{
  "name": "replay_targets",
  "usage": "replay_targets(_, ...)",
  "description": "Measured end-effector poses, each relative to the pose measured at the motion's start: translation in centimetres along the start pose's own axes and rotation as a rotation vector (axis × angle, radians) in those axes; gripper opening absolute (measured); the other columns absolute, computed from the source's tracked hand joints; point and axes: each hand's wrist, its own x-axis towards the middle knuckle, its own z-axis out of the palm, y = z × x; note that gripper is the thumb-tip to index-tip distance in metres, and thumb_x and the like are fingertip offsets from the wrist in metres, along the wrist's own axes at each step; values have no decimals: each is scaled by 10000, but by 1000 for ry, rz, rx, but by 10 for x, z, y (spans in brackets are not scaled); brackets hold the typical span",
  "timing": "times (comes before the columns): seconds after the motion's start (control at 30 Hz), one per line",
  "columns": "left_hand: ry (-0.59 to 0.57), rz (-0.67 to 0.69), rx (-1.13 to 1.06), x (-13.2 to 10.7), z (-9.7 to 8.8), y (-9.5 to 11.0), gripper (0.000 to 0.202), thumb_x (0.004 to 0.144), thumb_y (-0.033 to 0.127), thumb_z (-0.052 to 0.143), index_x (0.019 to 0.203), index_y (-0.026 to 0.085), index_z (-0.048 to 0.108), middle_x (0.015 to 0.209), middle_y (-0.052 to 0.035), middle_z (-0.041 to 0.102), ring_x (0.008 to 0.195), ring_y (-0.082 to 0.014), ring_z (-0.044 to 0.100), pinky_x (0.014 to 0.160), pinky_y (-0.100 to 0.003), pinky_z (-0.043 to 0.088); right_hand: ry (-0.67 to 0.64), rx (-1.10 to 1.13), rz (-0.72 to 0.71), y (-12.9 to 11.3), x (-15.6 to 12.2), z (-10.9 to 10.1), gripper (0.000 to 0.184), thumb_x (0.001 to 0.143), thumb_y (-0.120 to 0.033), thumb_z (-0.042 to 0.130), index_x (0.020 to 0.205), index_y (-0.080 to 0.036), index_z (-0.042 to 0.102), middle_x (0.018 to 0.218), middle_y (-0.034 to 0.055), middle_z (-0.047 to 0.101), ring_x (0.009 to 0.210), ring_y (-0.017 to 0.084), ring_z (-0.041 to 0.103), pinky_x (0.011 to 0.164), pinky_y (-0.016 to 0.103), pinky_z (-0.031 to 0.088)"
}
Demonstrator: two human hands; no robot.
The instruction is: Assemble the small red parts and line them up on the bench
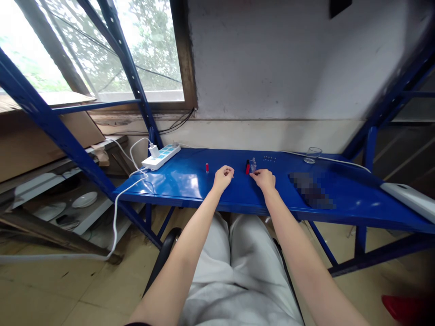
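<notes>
My left hand (223, 177) is just above the blue table (183, 165), its fingers curled in and the thumb against them; anything between them is too small to make out. To its left a small red tube with a clear lower end (207, 168) stands upright. My right hand (264, 179) is pinched, fingertips close to a red and black tube (248, 167) and a cluster of small clear pieces (253, 165). Whether these fingertips hold one of the pieces cannot be seen. Behind that hand lie several tiny clear beads or pieces (269, 159) in rows.
A white power strip (161, 156) with a plugged-in cable sits at the table's left end. Toward the right are a clear glass cup (312, 155), a blurred dark flat object (311, 190) and a white device (409, 199). Blue posts (127, 59) rise at both sides.
</notes>
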Motion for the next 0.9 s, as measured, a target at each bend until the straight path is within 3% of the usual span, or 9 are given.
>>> replay_targets(0.17,6,7,-1,-1,-1,1,97,746,224,496,740,163,571,597,5,550,573,-94,514,572,-209,388,42,77,-6,0,-4,-2,293,732,-390,503,919,-191,607,821,72,644,804,232,582,725,343,377)
replay_targets(0.3,7,17,5,1,-1,-2,91,744,212,489,743,165,567,595,9,543,578,-97,513,581,-212,389,205,231,15,-4,-10,-8,267,736,-327,456,946,-181,535,766,59,612,720,200,560,647,294,375)
replay_targets(0.4,9,35,45,-1,0,-2,100,754,207,477,755,169,570,600,7,539,578,-104,510,588,-221,393,306,332,-96,-8,-15,-10,229,747,-272,409,936,-185,505,727,45,585,686,179,540,613,267,373)
replay_targets(0.47,9,106,122,-4,2,1,123,772,206,458,776,175,577,626,-3,546,596,-115,508,610,-234,395,318,366,-202,-10,-18,-10,204,758,-250,382,912,-188,499,706,35,568,658,164,526,620,259,380)
replay_targets(0.6,-63,397,408,-8,-2,17,185,806,229,442,895,182,597,831,-73,602,798,-175,533,783,-295,378,293,388,-337,-13,-20,-7,170,767,-247,369,869,-193,494,704,24,554,617,140,507,628,248,394)
replay_targets(0.73,-59,526,687,12,-29,31,260,843,263,389,986,161,582,942,-123,591,909,-225,514,857,-342,328,276,404,-406,-13,-20,-4,155,770,-253,373,850,-196,493,698,17,547,594,128,496,614,235,393)
replay_targets(0.9,-12,496,1000,46,-80,35,328,876,275,289,991,128,558,971,-158,566,974,-264,474,870,-382,296,235,392,-469,-15,-22,-2,159,764,-242,387,857,-199,508,678,16,549,593,129,497,601,227,380)
